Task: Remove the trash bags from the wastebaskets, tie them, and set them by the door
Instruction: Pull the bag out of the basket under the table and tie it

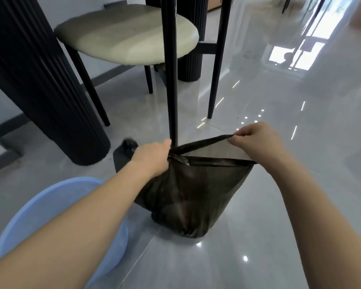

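On the floor, trash bag between hands; left hand, right hand pinching its rim

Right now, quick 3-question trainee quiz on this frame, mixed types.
1. True or false: the black trash bag is already knotted.
2. Which hand holds the bag's far rim? A) left hand B) right hand C) neither
3. Fill in: the blue wastebasket sits to the bag's ____.

Key:
1. False: its mouth is held open between both hands.
2. B: the right hand's grip pinches the far rim; the left hand holds the gathered rim at the left corner.
3. Left, by the left forearm.
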A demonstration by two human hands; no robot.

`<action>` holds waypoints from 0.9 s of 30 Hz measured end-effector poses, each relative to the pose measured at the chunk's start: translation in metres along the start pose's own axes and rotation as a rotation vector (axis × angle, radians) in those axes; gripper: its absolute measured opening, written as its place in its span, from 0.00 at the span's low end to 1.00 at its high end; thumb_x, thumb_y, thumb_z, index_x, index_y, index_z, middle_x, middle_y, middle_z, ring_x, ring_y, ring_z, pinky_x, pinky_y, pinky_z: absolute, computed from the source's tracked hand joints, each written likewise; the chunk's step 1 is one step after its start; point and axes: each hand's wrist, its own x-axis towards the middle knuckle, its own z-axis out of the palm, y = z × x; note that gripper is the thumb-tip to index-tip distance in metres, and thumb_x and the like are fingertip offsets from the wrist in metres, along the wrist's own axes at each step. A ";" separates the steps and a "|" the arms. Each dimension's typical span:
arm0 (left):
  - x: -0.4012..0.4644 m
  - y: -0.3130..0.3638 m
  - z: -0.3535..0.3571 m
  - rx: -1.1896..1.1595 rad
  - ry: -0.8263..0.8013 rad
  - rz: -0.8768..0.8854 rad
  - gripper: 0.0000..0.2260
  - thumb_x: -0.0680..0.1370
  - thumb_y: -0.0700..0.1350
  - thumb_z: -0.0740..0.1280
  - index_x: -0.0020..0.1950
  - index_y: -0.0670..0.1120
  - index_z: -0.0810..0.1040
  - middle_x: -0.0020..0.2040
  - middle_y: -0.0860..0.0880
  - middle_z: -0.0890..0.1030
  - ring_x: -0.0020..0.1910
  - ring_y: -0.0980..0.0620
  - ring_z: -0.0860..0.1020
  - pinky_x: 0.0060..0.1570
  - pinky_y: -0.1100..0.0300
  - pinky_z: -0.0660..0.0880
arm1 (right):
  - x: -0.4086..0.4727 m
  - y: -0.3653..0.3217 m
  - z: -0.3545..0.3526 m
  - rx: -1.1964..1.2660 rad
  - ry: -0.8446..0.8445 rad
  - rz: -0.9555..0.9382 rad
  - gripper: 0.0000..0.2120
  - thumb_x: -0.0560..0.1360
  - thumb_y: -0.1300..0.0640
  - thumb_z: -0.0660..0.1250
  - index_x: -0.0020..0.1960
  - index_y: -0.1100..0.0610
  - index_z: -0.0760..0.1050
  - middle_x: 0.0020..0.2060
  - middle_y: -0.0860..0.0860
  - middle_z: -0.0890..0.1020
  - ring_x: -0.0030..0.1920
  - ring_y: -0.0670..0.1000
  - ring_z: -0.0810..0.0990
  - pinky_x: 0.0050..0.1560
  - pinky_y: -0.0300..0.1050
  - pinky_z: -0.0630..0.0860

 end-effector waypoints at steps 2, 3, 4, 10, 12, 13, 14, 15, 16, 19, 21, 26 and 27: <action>0.004 0.002 -0.007 0.021 0.024 -0.020 0.09 0.77 0.45 0.60 0.55 0.48 0.74 0.50 0.44 0.80 0.47 0.41 0.78 0.40 0.54 0.70 | -0.005 0.001 -0.009 -0.092 -0.157 0.138 0.14 0.73 0.46 0.69 0.45 0.57 0.82 0.33 0.54 0.77 0.34 0.52 0.76 0.37 0.46 0.77; 0.005 0.003 -0.010 0.026 0.004 -0.027 0.06 0.76 0.45 0.60 0.51 0.48 0.75 0.49 0.45 0.80 0.45 0.42 0.78 0.40 0.55 0.69 | -0.009 0.000 -0.014 -0.154 -0.257 0.219 0.19 0.72 0.41 0.68 0.44 0.58 0.80 0.33 0.54 0.77 0.34 0.54 0.78 0.37 0.46 0.79; 0.005 0.005 -0.013 0.030 -0.020 -0.018 0.05 0.76 0.45 0.60 0.48 0.49 0.75 0.48 0.46 0.80 0.44 0.44 0.77 0.40 0.55 0.70 | -0.012 0.000 -0.016 -0.213 -0.341 0.283 0.23 0.71 0.37 0.67 0.43 0.58 0.77 0.35 0.54 0.78 0.35 0.55 0.79 0.39 0.48 0.80; -0.013 0.026 -0.019 -0.087 -0.041 0.153 0.06 0.75 0.52 0.62 0.44 0.51 0.75 0.43 0.51 0.76 0.43 0.46 0.76 0.38 0.55 0.69 | -0.022 -0.009 0.029 -0.564 -0.376 -0.102 0.61 0.62 0.34 0.73 0.77 0.49 0.34 0.77 0.55 0.55 0.75 0.60 0.57 0.74 0.60 0.51; -0.024 0.030 -0.020 -0.134 -0.061 0.182 0.06 0.74 0.52 0.63 0.42 0.51 0.74 0.42 0.51 0.77 0.43 0.46 0.76 0.38 0.55 0.71 | -0.020 -0.007 0.053 -0.611 -0.479 -0.121 0.58 0.66 0.41 0.73 0.77 0.49 0.32 0.73 0.56 0.66 0.71 0.60 0.65 0.73 0.60 0.53; -0.029 0.030 -0.021 -0.130 -0.070 0.190 0.06 0.74 0.52 0.64 0.42 0.50 0.73 0.42 0.51 0.76 0.44 0.45 0.76 0.39 0.54 0.72 | -0.018 -0.004 0.061 -0.635 -0.516 -0.084 0.50 0.69 0.47 0.71 0.78 0.52 0.41 0.67 0.57 0.72 0.66 0.61 0.71 0.70 0.58 0.60; -0.036 0.029 -0.022 -0.109 -0.088 0.190 0.07 0.74 0.52 0.64 0.41 0.49 0.72 0.43 0.50 0.76 0.44 0.45 0.76 0.39 0.54 0.71 | -0.017 0.001 0.064 -0.676 -0.541 -0.054 0.36 0.73 0.53 0.67 0.76 0.56 0.54 0.64 0.57 0.76 0.62 0.61 0.75 0.65 0.55 0.68; -0.042 0.027 -0.024 -0.075 -0.124 0.179 0.09 0.74 0.53 0.65 0.41 0.49 0.70 0.43 0.50 0.76 0.44 0.45 0.75 0.39 0.54 0.71 | -0.017 0.007 0.066 -0.716 -0.551 -0.038 0.24 0.75 0.58 0.62 0.70 0.59 0.64 0.62 0.57 0.77 0.59 0.61 0.76 0.60 0.53 0.72; -0.047 0.025 -0.026 -0.031 -0.185 0.150 0.11 0.73 0.55 0.66 0.42 0.49 0.70 0.44 0.50 0.76 0.44 0.46 0.75 0.39 0.55 0.70 | -0.016 0.013 0.068 -0.756 -0.559 -0.028 0.17 0.76 0.62 0.58 0.64 0.61 0.70 0.61 0.58 0.77 0.58 0.61 0.77 0.57 0.52 0.74; -0.058 0.018 -0.025 0.081 -0.544 -0.043 0.24 0.68 0.65 0.70 0.53 0.49 0.75 0.47 0.51 0.77 0.47 0.47 0.76 0.44 0.55 0.73 | -0.014 0.028 0.074 -0.861 -0.642 -0.008 0.15 0.77 0.63 0.56 0.61 0.63 0.74 0.62 0.58 0.77 0.59 0.61 0.77 0.56 0.49 0.74; -0.062 0.014 -0.016 0.094 -0.825 -0.169 0.30 0.65 0.68 0.72 0.58 0.49 0.78 0.52 0.50 0.81 0.49 0.46 0.79 0.50 0.55 0.75 | -0.012 0.035 0.080 -0.884 -0.712 0.026 0.17 0.77 0.61 0.56 0.62 0.62 0.74 0.64 0.59 0.76 0.61 0.60 0.76 0.60 0.50 0.73; -0.070 0.023 0.037 -0.005 -1.214 -0.333 0.23 0.75 0.58 0.68 0.63 0.44 0.78 0.62 0.45 0.80 0.59 0.45 0.79 0.61 0.54 0.73 | -0.016 0.053 0.084 -0.882 -0.865 0.159 0.19 0.75 0.48 0.63 0.62 0.57 0.76 0.56 0.56 0.79 0.53 0.58 0.78 0.55 0.48 0.75; -0.075 0.029 0.052 -0.005 -1.245 -0.331 0.23 0.76 0.57 0.68 0.64 0.43 0.78 0.63 0.45 0.80 0.61 0.44 0.78 0.64 0.52 0.72 | -0.018 0.059 0.084 -0.861 -0.899 0.217 0.22 0.74 0.45 0.66 0.62 0.57 0.76 0.54 0.56 0.79 0.52 0.58 0.79 0.54 0.48 0.76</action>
